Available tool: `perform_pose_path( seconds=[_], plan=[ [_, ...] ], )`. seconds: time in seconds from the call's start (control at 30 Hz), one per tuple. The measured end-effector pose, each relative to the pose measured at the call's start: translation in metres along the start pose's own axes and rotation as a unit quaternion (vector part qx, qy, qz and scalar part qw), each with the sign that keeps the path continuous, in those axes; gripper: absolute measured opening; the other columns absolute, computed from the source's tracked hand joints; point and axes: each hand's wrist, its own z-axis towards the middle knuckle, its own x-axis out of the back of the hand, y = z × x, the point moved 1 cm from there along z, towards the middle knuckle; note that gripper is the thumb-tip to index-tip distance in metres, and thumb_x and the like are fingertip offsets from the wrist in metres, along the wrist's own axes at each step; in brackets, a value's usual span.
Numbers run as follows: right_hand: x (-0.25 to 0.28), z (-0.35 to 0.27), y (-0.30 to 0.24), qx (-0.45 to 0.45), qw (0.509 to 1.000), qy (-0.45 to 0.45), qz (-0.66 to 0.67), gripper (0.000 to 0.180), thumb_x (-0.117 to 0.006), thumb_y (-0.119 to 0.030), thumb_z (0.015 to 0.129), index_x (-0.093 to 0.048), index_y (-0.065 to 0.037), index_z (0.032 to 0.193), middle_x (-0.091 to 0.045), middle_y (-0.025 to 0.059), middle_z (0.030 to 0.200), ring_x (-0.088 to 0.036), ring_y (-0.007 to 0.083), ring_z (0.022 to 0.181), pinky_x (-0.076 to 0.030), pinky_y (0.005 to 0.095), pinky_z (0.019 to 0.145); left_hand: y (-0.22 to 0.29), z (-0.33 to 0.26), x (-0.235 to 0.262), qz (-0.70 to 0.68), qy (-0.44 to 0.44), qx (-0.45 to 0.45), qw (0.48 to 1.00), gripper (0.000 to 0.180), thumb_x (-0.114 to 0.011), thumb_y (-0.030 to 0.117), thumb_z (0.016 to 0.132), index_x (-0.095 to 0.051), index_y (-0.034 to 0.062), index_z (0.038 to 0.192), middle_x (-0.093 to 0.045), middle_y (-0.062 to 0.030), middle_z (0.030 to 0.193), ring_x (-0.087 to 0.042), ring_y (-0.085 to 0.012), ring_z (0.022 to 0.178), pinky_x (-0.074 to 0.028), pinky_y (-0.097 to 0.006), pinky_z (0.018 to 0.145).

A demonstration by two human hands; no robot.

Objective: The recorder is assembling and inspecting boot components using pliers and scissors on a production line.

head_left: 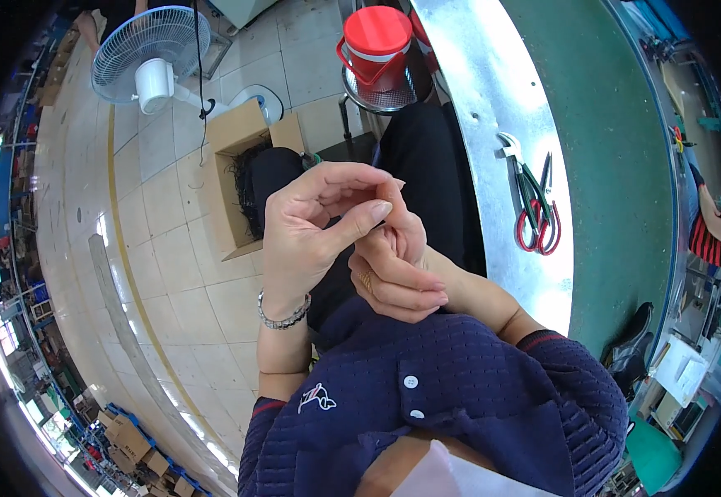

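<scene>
My left hand [315, 219], with a metal bracelet [284, 315] at the wrist, is held above my lap with thumb and forefinger pinched. My right hand [398, 273], a gold-coloured ring [366, 280] on one finger, meets it at the fingertips, its own fingers curled. Whatever lies between the fingertips is too small or hidden to make out. Below and left of the hands, an open cardboard box [226, 199] holds a tangle of black strands, perhaps wires [250, 184].
On the metal bench edge [534, 286] to the right lie red-handled scissors [548, 228] and a green-handled cutting tool [529, 178]. A red-lidded bucket [377, 41] stands on a stool ahead. A fan [153, 58] stands far left. Another person's arm [713, 219] shows at far right.
</scene>
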Motion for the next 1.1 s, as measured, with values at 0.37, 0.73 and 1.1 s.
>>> perform_pose_path(
  seconds=[0.37, 0.73, 1.1],
  plan=[
    [0.002, -0.002, 0.001, -0.002, 1.000, 0.002, 0.006, 0.103, -0.005, -0.078, 0.087, -0.057, 0.005, 0.056, -0.055, 0.0182, 0.052, -0.051, 0.0265, 0.039, -0.043, 0.0318, 0.033, -0.003, -0.004, 0.002, 0.014, 0.020, 0.002, 1.000, 0.015, -0.067, -0.005, 0.084, -0.062, -0.0023, 0.097, -0.069, -0.0169, 0.101, -0.067, -0.0253, 0.099, -0.051, -0.033, 0.090],
    [0.010, -0.002, 0.003, -0.005, 1.000, -0.009, 0.018, 0.101, -0.008, -0.078, 0.088, -0.057, 0.005, 0.058, -0.055, 0.0180, 0.053, -0.051, 0.0272, 0.041, -0.044, 0.0333, 0.037, -0.021, -0.004, -0.008, -0.194, 0.058, 0.025, 0.979, 0.013, -0.067, 0.000, 0.084, -0.061, -0.0012, 0.096, -0.067, -0.0136, 0.095, -0.063, -0.0180, 0.089, -0.051, -0.030, 0.086],
    [0.007, -0.004, 0.005, -0.002, 0.999, 0.020, 0.035, 0.104, -0.005, -0.080, 0.086, -0.058, 0.006, 0.058, -0.055, 0.0195, 0.053, -0.051, 0.0275, 0.041, -0.045, 0.0339, 0.036, -0.026, -0.008, -0.007, -0.152, 0.101, 0.002, 0.983, 0.011, -0.066, 0.000, 0.086, -0.062, -0.0030, 0.096, -0.068, -0.0125, 0.095, -0.064, -0.0168, 0.089, -0.051, -0.029, 0.086]
  ],
)
